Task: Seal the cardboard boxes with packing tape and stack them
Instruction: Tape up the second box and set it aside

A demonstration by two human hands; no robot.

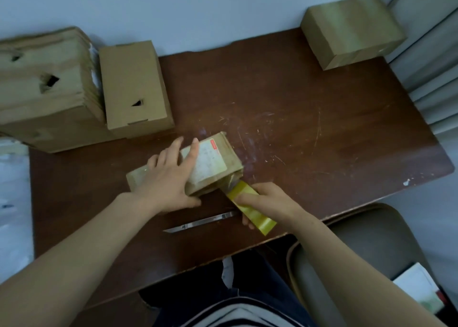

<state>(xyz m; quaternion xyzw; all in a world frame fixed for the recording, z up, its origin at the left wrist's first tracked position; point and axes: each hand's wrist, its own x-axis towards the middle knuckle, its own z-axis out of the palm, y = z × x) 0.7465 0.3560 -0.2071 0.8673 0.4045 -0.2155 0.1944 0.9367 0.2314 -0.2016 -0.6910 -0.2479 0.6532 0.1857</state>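
On desk (309, 128) | 4 boxes (213, 163) (133, 84) (44, 89) (352, 29) (1 knife (200, 222)) | left fingers (173, 151) flat on one | right fingers (247, 198) grip tape (256, 216)

Print on the label (209, 162) is blurred; the big box (44, 91) runs off-frame.

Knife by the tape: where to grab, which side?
Best pinch the knife near its right end, from above. It lies flat on the table, long and thin, pointed tip at the left; the right end is close to the right hand, which grips the tape.
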